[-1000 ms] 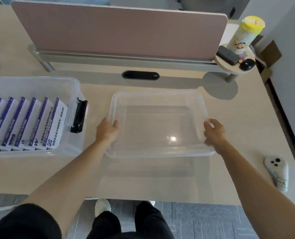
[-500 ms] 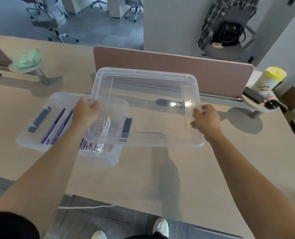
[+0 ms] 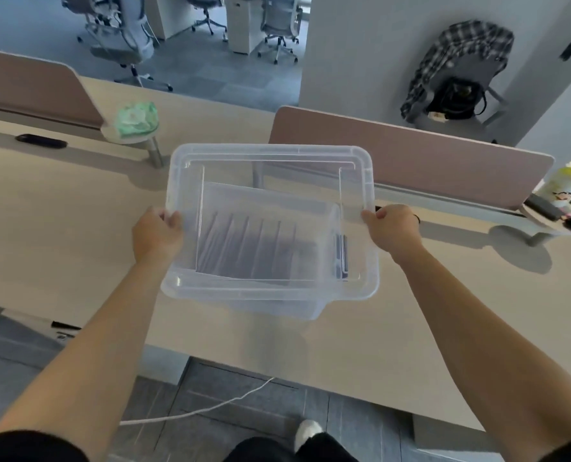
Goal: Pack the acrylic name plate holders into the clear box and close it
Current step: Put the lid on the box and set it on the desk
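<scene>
A clear plastic lid (image 3: 270, 155) hangs in the air above the clear box (image 3: 307, 310) on the desk. My left hand (image 3: 155, 233) grips the lid's left edge and my right hand (image 3: 389, 230) grips its right edge. Through the lid I see several boxed name plate holders (image 3: 254, 248) standing in a row inside the box, blurred by the plastic. A black latch (image 3: 343, 255) shows on the box's right end. The lid sits roughly over the box, slightly askew to it.
The light wooden desk (image 3: 60, 235) has pink divider panels (image 3: 427, 151) at the back. A green bundle (image 3: 137, 118) rests on a round stand at the left, a yellow-capped bottle (image 3: 569, 185) at the far right. A white cable (image 3: 210, 408) lies on the floor.
Both hands lifted the lid off the desk and carried it left over the box of name plate holders. My view swung left and up with it.
</scene>
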`<state>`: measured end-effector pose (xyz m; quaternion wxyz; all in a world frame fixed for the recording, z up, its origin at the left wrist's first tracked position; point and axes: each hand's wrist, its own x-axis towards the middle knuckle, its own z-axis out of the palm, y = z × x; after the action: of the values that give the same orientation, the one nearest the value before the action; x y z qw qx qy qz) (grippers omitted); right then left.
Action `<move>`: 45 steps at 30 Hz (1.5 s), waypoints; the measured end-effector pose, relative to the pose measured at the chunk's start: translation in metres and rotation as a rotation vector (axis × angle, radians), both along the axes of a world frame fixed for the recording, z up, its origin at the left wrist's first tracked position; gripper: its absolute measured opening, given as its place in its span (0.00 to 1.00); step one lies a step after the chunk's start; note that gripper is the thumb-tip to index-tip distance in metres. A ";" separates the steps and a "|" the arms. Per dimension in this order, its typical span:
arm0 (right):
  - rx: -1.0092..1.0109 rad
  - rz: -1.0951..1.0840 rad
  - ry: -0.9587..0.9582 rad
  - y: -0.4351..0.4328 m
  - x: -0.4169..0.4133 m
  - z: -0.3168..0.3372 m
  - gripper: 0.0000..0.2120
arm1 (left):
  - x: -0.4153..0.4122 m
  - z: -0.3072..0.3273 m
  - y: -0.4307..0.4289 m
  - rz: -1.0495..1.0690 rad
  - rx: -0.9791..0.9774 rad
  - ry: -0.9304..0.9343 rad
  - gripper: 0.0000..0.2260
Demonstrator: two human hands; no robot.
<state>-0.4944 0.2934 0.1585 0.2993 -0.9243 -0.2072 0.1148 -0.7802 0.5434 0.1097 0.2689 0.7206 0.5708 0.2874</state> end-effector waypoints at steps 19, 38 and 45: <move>-0.206 -0.075 -0.107 0.073 -0.003 -0.086 0.20 | 0.023 -0.053 0.090 -0.240 0.005 0.320 0.08; -0.336 -0.178 -0.095 0.070 -0.010 -0.120 0.19 | 0.036 -0.076 0.091 -0.340 -0.076 0.161 0.06; -0.297 -0.243 -0.037 0.025 0.041 -0.118 0.17 | 0.088 -0.075 0.037 -0.351 -0.102 0.163 0.07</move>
<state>-0.4539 0.3180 0.0404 0.1673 -0.9785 -0.0801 0.0900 -0.6923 0.5808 0.0348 0.3038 0.8155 0.4700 0.1476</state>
